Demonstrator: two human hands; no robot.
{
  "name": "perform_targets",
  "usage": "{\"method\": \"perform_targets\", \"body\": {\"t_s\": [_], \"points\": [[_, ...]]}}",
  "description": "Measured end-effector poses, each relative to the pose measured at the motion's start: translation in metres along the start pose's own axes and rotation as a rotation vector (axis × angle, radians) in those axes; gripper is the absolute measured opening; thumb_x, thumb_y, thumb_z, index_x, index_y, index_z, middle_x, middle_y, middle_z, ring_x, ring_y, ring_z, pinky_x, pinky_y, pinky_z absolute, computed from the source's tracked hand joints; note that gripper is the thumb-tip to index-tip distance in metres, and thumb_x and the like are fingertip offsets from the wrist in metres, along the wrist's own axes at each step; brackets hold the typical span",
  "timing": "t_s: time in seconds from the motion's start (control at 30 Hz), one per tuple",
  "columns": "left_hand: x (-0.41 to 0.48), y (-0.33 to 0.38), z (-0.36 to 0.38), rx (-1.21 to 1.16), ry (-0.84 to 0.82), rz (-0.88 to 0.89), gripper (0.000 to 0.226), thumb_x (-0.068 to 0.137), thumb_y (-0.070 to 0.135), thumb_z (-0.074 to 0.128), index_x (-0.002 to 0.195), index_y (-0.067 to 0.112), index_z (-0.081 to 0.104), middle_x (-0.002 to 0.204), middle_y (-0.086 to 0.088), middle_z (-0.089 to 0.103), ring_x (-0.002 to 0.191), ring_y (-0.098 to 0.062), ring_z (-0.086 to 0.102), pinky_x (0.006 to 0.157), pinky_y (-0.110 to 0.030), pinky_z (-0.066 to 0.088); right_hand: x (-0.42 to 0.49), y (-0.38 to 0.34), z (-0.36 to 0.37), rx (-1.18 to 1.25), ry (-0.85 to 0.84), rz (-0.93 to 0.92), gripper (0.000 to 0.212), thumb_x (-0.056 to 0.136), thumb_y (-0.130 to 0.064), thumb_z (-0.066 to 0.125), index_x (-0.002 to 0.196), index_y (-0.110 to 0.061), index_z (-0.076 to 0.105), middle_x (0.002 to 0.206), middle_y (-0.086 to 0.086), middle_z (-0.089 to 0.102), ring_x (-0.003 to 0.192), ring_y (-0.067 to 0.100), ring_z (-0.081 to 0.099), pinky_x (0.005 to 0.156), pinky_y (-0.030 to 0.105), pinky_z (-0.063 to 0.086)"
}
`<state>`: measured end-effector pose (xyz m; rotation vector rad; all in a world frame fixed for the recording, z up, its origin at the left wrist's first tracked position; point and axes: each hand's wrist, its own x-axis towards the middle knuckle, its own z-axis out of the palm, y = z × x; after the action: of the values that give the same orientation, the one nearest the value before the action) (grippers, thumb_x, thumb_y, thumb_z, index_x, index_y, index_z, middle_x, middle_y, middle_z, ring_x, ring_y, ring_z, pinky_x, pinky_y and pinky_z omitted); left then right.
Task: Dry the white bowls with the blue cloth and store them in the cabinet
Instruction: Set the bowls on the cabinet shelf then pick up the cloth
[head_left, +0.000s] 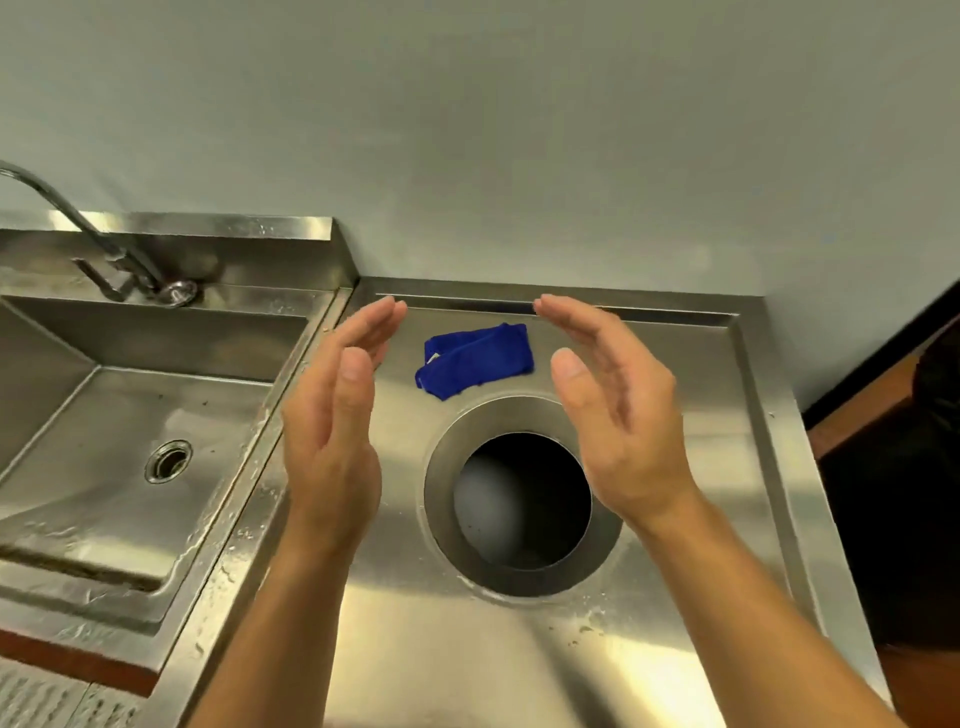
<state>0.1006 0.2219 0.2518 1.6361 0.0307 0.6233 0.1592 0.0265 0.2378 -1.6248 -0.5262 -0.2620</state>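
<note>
A folded blue cloth (475, 359) lies on the steel counter (675, 426), near its back edge. My left hand (337, 415) and my right hand (618, 415) are raised above the counter with palms facing each other and fingers held straight. Both hands hold nothing. The cloth sits between them, farther back, and neither hand touches it. No white bowl and no cabinet appear in the head view.
A round waste hole (522, 501) opens in the counter below the cloth. A steel sink (130, 431) with a drain and a tap (104, 249) is on the left. Water drops lie on the counter. A wall stands behind; dark floor shows at right.
</note>
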Motion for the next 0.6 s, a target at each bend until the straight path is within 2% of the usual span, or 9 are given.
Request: {"method": "perform_targets", "body": {"t_s": [0.1,0.17,0.27,0.33,0.4,0.5,0.53,0.6], "points": [[0.036,-0.064,0.004,0.108,-0.026,-0.064,0.035,0.109,0.033,0.041,0.139,0.025,0.059,0.139,0.014,0.066,0.135,-0.005,0.060,0.106,-0.015,0.048,0.026,0.054,0.019,-0.120,-0.022,0.086,0.044,0.100,-0.035,0.054,0.139,-0.017,0.058,0.129,-0.019,0.062,0.124,-0.003,0.058,0.103,0.021,0.047],[0.059,-0.107,0.008,0.148,-0.044,-0.122,0.034,0.108,0.031,0.044,0.139,0.030,0.058,0.139,0.018,0.065,0.133,0.004,0.059,0.100,-0.007,0.046,0.041,0.092,0.033,-0.191,-0.022,0.162,0.042,0.100,-0.032,0.057,0.140,-0.018,0.058,0.127,-0.028,0.058,0.122,-0.015,0.053,0.100,0.009,0.043],[0.093,-0.184,0.011,0.185,-0.065,-0.227,0.039,0.104,0.043,0.046,0.141,0.038,0.056,0.142,0.021,0.062,0.132,0.012,0.055,0.098,-0.002,0.044,0.065,0.167,0.060,-0.254,-0.001,0.280,0.040,0.102,-0.027,0.060,0.141,-0.019,0.059,0.128,-0.023,0.059,0.118,-0.021,0.052,0.094,0.000,0.041],[0.107,-0.225,0.012,0.198,-0.050,-0.281,0.043,0.102,0.049,0.049,0.143,0.039,0.056,0.143,0.024,0.061,0.134,0.010,0.054,0.103,-0.009,0.047,0.077,0.207,0.073,-0.284,0.019,0.333,0.040,0.102,-0.028,0.061,0.141,-0.022,0.059,0.126,-0.023,0.059,0.114,-0.023,0.051,0.090,-0.003,0.040],[0.118,-0.269,0.013,0.243,-0.027,-0.352,0.041,0.104,0.046,0.053,0.144,0.038,0.057,0.147,0.019,0.061,0.134,0.006,0.055,0.108,-0.021,0.049,0.089,0.251,0.084,-0.345,0.038,0.394,0.042,0.101,-0.035,0.061,0.142,-0.028,0.057,0.129,-0.025,0.058,0.115,-0.021,0.051,0.093,-0.001,0.040],[0.131,-0.322,0.018,0.367,-0.042,-0.494,0.043,0.104,0.040,0.061,0.147,0.035,0.055,0.152,0.012,0.057,0.117,0.011,0.056,0.090,-0.011,0.045,0.104,0.304,0.095,-0.464,0.018,0.474,0.047,0.099,-0.035,0.063,0.145,-0.026,0.054,0.143,-0.011,0.060,0.122,-0.005,0.047,0.104,0.019,0.043],[0.133,-0.336,0.020,0.412,-0.062,-0.551,0.048,0.103,0.038,0.064,0.149,0.031,0.053,0.153,0.008,0.055,0.118,0.005,0.055,0.088,-0.011,0.045,0.106,0.319,0.099,-0.503,0.004,0.507,0.049,0.099,-0.033,0.063,0.146,-0.023,0.053,0.144,-0.006,0.060,0.122,-0.002,0.048,0.106,0.024,0.044],[0.135,-0.354,0.022,0.503,-0.089,-0.567,0.059,0.098,0.035,0.071,0.152,0.024,0.048,0.151,0.001,0.053,0.129,-0.012,0.055,0.100,-0.022,0.050,0.109,0.339,0.106,-0.564,-0.019,0.561,0.051,0.098,-0.029,0.065,0.147,-0.020,0.051,0.143,0.000,0.060,0.126,0.009,0.053,0.109,0.032,0.046]]}}
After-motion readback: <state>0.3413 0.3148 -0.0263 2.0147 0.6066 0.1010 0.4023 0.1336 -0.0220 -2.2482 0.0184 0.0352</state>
